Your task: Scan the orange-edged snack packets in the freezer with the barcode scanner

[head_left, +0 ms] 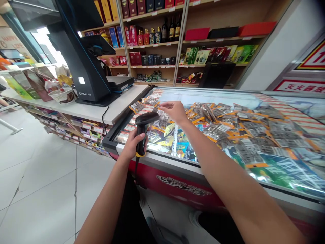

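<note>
My left hand (134,144) is wrapped round the handle of a black barcode scanner (146,118), held upright above the near left corner of a glass-topped chest freezer (162,152). Just beyond the scanner head, the fingers of my right hand (174,111) are pinched together over some small clear packets with orange edges (164,118). What sits between those fingertips is too small to make out. A few more such packets (137,106) lie at the freezer's far left end. A large spread of the same packets (228,120) covers the glass right of my right wrist.
On the white counter (122,101) to the left stands a black checkout scale (88,81) with a cable hanging down. A paper tub (62,96) and upright bags are beside it. Shelves (152,45) of bottles and boxes line the back. Tiled floor (50,176) lies left.
</note>
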`<state>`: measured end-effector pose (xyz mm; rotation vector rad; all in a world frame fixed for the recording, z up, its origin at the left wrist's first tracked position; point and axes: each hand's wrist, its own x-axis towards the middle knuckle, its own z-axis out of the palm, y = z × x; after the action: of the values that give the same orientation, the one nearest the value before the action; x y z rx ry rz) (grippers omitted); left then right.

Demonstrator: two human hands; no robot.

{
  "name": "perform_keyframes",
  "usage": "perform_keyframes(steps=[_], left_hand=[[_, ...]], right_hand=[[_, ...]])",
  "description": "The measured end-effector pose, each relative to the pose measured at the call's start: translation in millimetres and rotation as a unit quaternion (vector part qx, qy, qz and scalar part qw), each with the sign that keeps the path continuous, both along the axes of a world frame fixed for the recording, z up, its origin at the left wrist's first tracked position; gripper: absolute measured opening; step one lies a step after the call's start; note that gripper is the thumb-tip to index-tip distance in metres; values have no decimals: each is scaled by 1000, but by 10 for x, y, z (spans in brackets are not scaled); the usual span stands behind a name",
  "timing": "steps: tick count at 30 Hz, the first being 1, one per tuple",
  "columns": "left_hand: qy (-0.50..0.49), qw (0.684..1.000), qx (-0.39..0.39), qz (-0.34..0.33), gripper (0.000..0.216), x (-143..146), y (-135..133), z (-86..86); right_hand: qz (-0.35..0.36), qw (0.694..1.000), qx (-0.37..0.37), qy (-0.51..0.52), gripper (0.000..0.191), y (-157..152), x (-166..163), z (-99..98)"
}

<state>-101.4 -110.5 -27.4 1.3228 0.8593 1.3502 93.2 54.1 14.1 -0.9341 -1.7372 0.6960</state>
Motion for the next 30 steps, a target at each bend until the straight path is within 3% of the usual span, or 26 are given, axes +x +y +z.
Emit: perform_keyframes(steps=[6, 17, 20, 23, 26, 28, 30], left_hand=[[7, 1000, -13, -23, 37, -28, 17, -29], [-5, 1000, -7, -4, 39, -27, 8, -43], [-33, 998, 18, 52, 38, 18, 6, -67], [-78, 986, 45, 143, 35, 84, 13, -88], [-118, 960, 40, 250, 30, 142, 43, -86], [-135, 944, 20, 299, 28, 164, 72, -76], [-142, 939, 7, 314, 27, 174, 97, -72]], right_hand=[[55, 998, -16, -36, 9, -38, 43, 87], [40, 996, -3, -84, 11, -21, 65, 91], [-20, 980, 33, -195, 17, 73, 210, 104], [-122, 946, 44, -297, 20, 175, 407, 143], [-217, 924, 72, -305, 25, 194, 445, 220], [-214, 932, 99, -276, 31, 161, 281, 270], [-138, 952, 87, -260, 34, 124, -30, 278]])
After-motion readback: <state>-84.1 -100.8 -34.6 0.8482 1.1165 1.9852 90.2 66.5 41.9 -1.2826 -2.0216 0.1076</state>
